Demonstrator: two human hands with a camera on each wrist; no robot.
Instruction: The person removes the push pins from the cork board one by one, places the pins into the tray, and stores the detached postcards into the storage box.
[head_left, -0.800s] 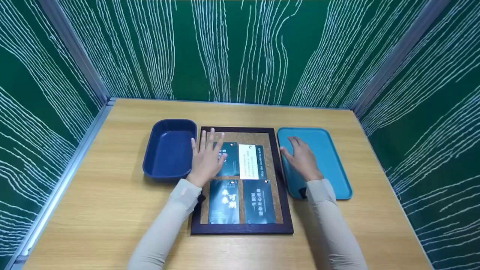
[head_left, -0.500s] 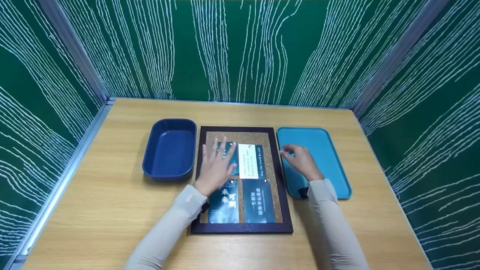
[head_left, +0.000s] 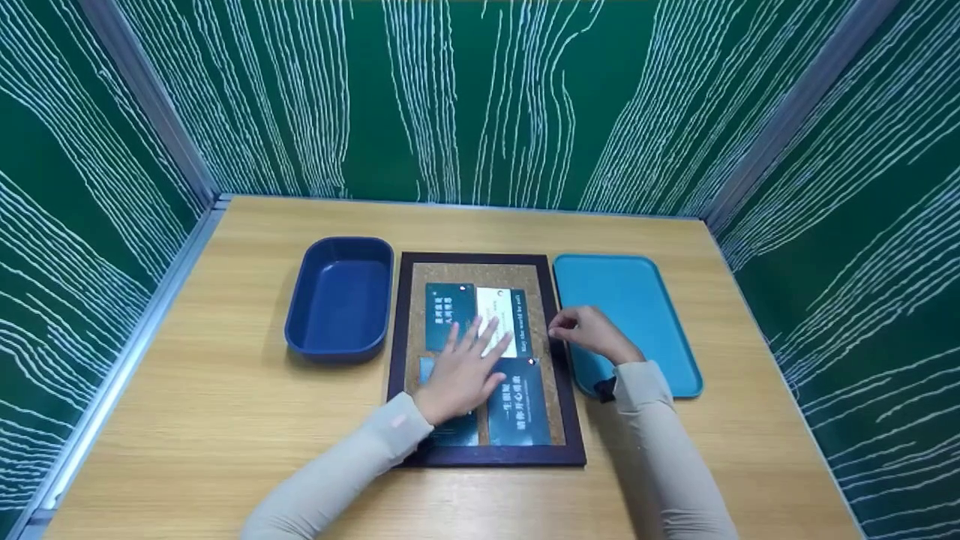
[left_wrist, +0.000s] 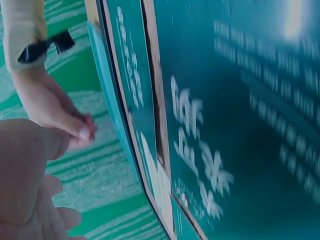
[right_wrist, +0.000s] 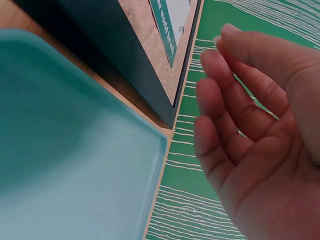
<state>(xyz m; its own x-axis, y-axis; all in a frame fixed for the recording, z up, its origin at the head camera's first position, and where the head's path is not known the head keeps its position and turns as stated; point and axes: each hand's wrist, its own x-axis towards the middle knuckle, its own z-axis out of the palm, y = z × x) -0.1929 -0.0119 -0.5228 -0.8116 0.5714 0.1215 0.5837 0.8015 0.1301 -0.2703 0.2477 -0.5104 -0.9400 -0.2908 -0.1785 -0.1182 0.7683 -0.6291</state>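
My left hand (head_left: 459, 376) is spread, fingers straight, over the cards (head_left: 521, 416) in the frame (head_left: 517, 455); my right hand (head_left: 594, 334) is curled, thumb and forefinger tips together by the frame's right edge. The frame lies on the desk (head_left: 225, 390), holding four cards on cork (head_left: 480, 273), two near, two far. The shallow tray (head_left: 637, 300) sits just right, the deep tub (head_left: 341, 307) just left.

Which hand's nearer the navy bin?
Left. The left hand is over the framed corkboard, to the right of the navy bin; the right hand is farther right, over the left edge of the turquoise tray.
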